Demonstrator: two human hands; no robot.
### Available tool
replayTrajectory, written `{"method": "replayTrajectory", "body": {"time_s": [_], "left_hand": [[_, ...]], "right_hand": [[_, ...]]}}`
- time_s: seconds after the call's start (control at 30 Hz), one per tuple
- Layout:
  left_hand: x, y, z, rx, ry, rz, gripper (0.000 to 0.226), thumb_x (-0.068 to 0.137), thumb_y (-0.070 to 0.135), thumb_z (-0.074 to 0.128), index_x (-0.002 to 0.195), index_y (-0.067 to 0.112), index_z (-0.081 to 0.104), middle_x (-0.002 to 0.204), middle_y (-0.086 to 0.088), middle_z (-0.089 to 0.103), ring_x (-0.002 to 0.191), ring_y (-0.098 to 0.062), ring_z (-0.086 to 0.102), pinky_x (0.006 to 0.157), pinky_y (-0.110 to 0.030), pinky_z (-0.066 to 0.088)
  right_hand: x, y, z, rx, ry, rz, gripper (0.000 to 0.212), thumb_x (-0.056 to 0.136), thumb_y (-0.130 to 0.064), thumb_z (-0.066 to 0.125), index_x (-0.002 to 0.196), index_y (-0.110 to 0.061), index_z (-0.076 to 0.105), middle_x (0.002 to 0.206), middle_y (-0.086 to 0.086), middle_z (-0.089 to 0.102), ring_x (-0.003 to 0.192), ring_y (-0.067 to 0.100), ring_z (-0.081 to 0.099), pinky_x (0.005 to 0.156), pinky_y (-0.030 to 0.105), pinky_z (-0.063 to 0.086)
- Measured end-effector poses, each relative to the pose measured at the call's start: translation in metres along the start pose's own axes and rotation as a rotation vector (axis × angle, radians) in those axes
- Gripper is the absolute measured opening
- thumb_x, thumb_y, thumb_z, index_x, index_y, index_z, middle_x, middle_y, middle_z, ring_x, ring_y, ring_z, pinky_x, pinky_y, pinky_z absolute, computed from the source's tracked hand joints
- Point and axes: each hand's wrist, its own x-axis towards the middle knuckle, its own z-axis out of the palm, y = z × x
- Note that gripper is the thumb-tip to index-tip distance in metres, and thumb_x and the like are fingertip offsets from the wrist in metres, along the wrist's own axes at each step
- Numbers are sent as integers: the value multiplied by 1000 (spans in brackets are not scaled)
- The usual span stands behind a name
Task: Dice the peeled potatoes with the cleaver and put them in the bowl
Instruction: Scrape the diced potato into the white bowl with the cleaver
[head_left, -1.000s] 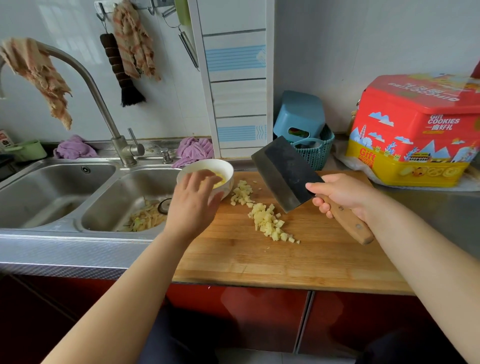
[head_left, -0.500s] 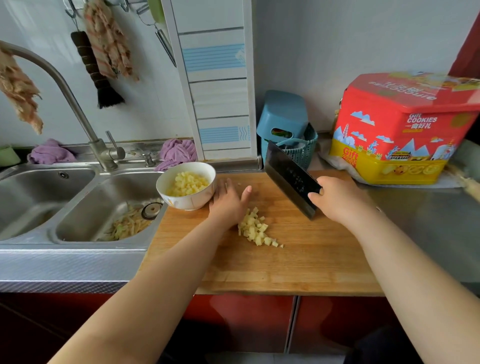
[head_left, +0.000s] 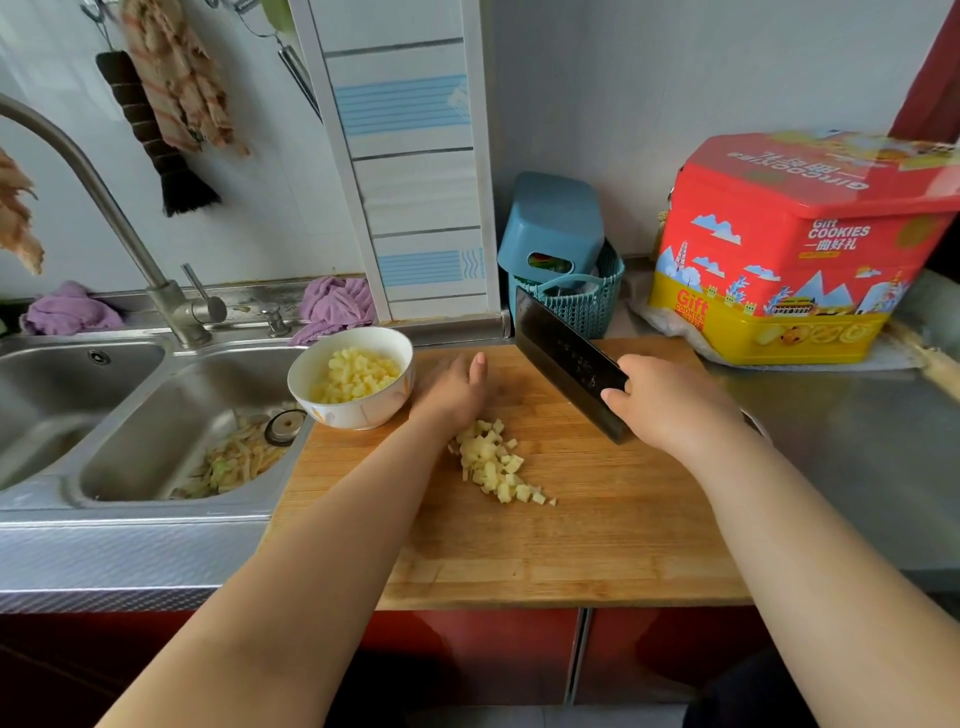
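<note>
Bamboo cutting board of pale wood lay on the steel counter beside the double steel sink, whose right basin held potato peelings. At the board's far left corner stood the white round ceramic bowl, heaped with yellow dice, and near the board's middle sat a small pile of diced potato. Right hand gripped the dark steel cleaver, blade raised over the far edge, while the left hand rested flat, fingers straight, touching the pile's far end.
</note>
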Motion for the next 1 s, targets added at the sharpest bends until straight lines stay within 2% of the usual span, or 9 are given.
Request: {"method": "replayTrajectory", "body": {"time_s": [0.2,0.33,0.47,0.53,0.63,0.8,0.93,1.0], "left_hand": [[-14,0,-6,-110,-147,176,53,104,47,24,141,17,48,141,-5,52,133,-23,44,105,-34,32],[-31,-3,-10,-234,-284,224,55,104,50,22,139,21,53,138,1,56,130,-16,47,106,-32,30],[-51,-3,-14,-316,-339,264,54,103,53,23,133,24,57,138,5,56,129,-12,47,111,-33,28],[-59,-3,-16,-364,-356,258,50,104,50,24,131,25,58,136,6,57,128,-10,48,111,-31,28],[-66,-4,-18,-474,-304,227,51,103,50,27,134,21,57,137,6,57,127,-8,48,111,-30,30],[-69,-10,-19,-569,-157,167,50,105,45,25,136,18,55,138,4,55,128,-12,48,109,-33,35],[-72,-11,-13,-651,-20,49,46,106,43,24,127,22,59,128,5,58,124,-16,51,104,-34,39],[-77,-6,-10,-660,15,14,46,106,43,24,130,20,56,128,5,56,123,-15,50,101,-32,38]], "right_hand": [[1,1,-4,20,-40,1,34,100,-40,45,129,-23,50,101,0,64,89,21,60,67,36,51],[3,1,-4,12,-59,-5,25,100,-38,46,119,-23,53,86,-4,60,79,17,60,60,34,49],[4,0,-9,8,-81,-20,20,99,-37,49,110,-22,55,95,-1,64,82,17,61,70,37,55],[5,3,-11,59,-100,-27,18,99,-35,50,105,-19,57,88,1,64,77,17,61,67,35,54],[6,11,-13,271,-175,-14,15,100,-30,51,100,-15,56,75,4,62,62,17,57,54,30,47],[5,32,-4,575,-340,89,19,100,-28,52,96,-11,59,60,3,53,49,16,46,47,26,39],[-1,38,0,654,-453,154,23,102,-28,49,109,-8,58,63,4,51,50,14,45,46,25,39],[-1,39,1,669,-486,176,26,102,-29,50,117,-8,54,64,3,52,51,13,46,46,25,40]]}}
